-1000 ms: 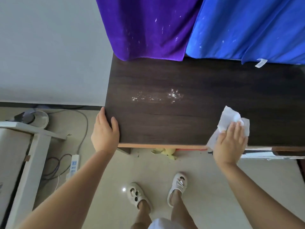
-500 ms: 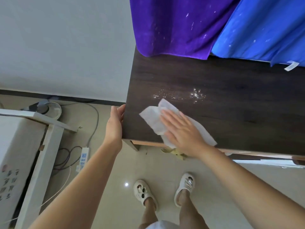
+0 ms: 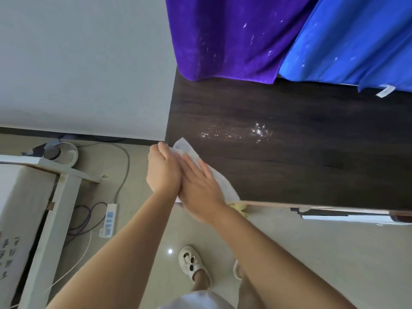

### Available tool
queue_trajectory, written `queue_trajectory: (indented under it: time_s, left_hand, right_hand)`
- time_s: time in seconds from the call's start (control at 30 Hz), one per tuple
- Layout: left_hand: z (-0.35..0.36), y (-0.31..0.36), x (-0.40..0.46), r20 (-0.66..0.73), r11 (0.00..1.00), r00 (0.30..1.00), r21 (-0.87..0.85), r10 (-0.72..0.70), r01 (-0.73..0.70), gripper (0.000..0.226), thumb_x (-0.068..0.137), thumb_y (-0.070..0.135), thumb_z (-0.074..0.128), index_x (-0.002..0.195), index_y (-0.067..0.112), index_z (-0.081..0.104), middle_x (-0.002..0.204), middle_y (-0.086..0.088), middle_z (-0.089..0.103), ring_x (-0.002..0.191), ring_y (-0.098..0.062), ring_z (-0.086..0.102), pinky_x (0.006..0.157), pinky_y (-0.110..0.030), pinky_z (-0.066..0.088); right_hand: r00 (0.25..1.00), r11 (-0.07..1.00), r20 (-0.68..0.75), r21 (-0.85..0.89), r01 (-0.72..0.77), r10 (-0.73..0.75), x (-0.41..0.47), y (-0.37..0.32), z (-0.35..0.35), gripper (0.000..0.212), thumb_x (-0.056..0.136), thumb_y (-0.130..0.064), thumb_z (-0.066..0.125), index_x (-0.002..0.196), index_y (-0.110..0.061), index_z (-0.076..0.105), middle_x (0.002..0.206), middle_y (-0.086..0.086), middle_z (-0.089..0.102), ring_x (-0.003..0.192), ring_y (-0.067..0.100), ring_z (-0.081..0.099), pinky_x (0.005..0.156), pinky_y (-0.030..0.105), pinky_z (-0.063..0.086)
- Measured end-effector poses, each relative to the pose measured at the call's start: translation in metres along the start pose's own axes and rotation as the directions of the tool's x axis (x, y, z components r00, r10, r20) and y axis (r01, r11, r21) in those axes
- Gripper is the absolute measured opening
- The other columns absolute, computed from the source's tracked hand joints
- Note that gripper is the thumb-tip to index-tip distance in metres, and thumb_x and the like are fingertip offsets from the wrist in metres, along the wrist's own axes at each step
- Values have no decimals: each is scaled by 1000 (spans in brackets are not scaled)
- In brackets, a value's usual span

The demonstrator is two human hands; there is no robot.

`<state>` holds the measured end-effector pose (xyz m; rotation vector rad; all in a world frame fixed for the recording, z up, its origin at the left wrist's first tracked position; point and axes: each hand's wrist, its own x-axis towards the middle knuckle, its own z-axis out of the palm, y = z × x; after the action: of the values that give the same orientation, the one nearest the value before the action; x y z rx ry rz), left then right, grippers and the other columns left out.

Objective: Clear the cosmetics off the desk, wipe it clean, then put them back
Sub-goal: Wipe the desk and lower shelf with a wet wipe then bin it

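I see that the wipe (image 3: 207, 172) is now at the left corner of the desk (image 3: 301, 166), in the middle of the frame. 1 second ago it was at the right part of the front edge, and half a second ago near the middle, so the stroke has gone across the front strip from right to left.

My right hand (image 3: 198, 186) lies flat on the wipe with the fingers stretched and close together, pressing it on the wood; it clamps nothing. My left hand (image 3: 163, 172) has moved from the desk corner to the side edge and now touches the right hand. Its fingers are curled, but I cannot tell if they pinch the wipe's corner or only catch what is pushed off the edge.

No cosmetics are on the visible desk, so I judge the clearing is done and the wiping is in progress. The glittering specks (image 3: 240, 132), right of centre in the frame, are at the same place on the wood as before. This pass went below them, so in my opinion 1 more stroke further from the front edge is needed before anything is put back.
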<state>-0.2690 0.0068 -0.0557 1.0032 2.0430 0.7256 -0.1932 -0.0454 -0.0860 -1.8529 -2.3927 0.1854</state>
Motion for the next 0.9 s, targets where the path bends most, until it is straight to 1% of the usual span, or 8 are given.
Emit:
queue_trajectory:
  time_s: [0.07,0.17,0.37,0.43,0.57,0.67,0.77,0.9]
  left_hand:
    - [5,0,-2,-28,990,998,126,59,-55,36,96,34,22,114,13,45,123,-5,53,102,-28,52,78,-35,33]
    - [9,0,-4,-23,950,988,280,153,-140,40,96,31,28,126,8,40,130,-10,49,116,-29,45,83,-41,37]
    - [15,1,1,-4,899,984,407,180,-163,43,96,31,30,131,8,36,131,-11,47,119,-30,41,85,-43,38]
    - [16,2,1,-9,889,984,429,180,-159,43,96,32,29,131,8,35,130,-11,47,118,-31,41,83,-44,38]
    - [17,3,0,-15,882,985,447,173,-148,42,96,32,29,130,9,36,129,-11,48,116,-31,43,81,-43,38]
    - [17,4,0,-27,887,986,441,166,-137,42,95,32,30,129,9,37,128,-12,49,115,-31,43,78,-43,37]
    - [17,6,-2,-34,886,986,444,164,-132,41,95,31,32,128,7,38,127,-12,50,115,-32,44,78,-43,37]
    - [18,7,-1,-48,880,986,459,163,-123,40,95,31,32,127,7,40,125,-12,51,112,-31,46,76,-42,38]
  right_hand:
    - [1000,1000,21,10,-3,3,-24,49,-6,49,93,-37,31,137,-18,42,145,0,43,136,14,34,112,36,19]
    - [956,953,-11,-86,-291,292,-79,143,-23,55,97,-41,14,143,-17,32,151,5,30,141,17,21,113,42,17]
    - [461,461,-25,81,-884,887,-33,198,-47,56,98,-33,13,147,-7,4,157,13,2,145,25,-2,117,49,3]
    - [540,537,5,104,-837,841,17,167,-36,56,99,-31,14,146,-5,0,157,12,-4,145,24,-7,117,46,-2]
    - [882,883,94,47,-467,462,44,103,-20,56,98,-35,10,146,-8,-4,157,9,-9,144,20,-10,115,39,-8]
    - [976,982,121,30,-187,182,-7,143,-29,60,93,-39,4,146,-10,4,156,5,0,143,15,-3,116,35,-3]
    - [919,923,87,-43,-383,386,-52,220,-44,59,92,-40,-1,143,-11,-2,154,4,-1,143,18,0,118,39,4]
    - [613,612,33,21,-790,790,-20,250,-57,54,99,-31,12,146,-6,1,157,12,-2,145,20,-4,118,45,4]
